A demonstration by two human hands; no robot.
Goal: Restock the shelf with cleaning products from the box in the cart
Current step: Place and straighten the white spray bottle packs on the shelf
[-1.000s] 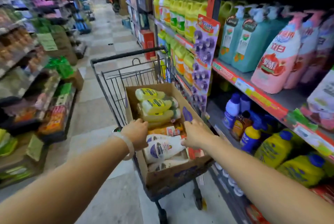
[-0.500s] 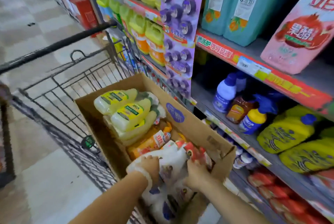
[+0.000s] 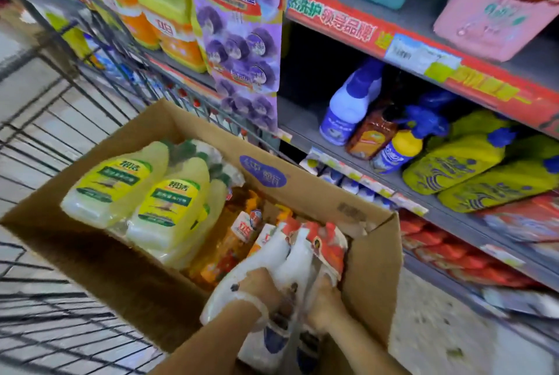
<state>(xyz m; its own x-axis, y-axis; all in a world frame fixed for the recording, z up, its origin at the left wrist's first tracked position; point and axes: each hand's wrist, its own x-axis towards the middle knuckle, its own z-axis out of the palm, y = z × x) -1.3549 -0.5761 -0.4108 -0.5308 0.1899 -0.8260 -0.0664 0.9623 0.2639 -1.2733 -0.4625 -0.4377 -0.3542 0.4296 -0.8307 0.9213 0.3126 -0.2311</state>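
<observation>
Both hands, left (image 3: 260,287) and right (image 3: 325,299), grip the white bottles (image 3: 290,256) at the near end of the box (image 3: 372,269), likely because the wrapped pack needs two-sided support to reach the shelf (image 3: 302,126).

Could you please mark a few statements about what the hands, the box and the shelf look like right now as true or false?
1. Both hands hold the white bottles with red tops at the near end of the cardboard box. True: the left hand and the right hand each have a grip on them.
2. The yellow bottles stand upright on the shelf. False: they lie on their sides in the box.
3. The box sits in a wire cart. True.
4. The pink bottle stands on the lowest shelf. False: it stands on the upper shelf, above the red price strip.
5. The box is closed. False: it is open on top.
</observation>
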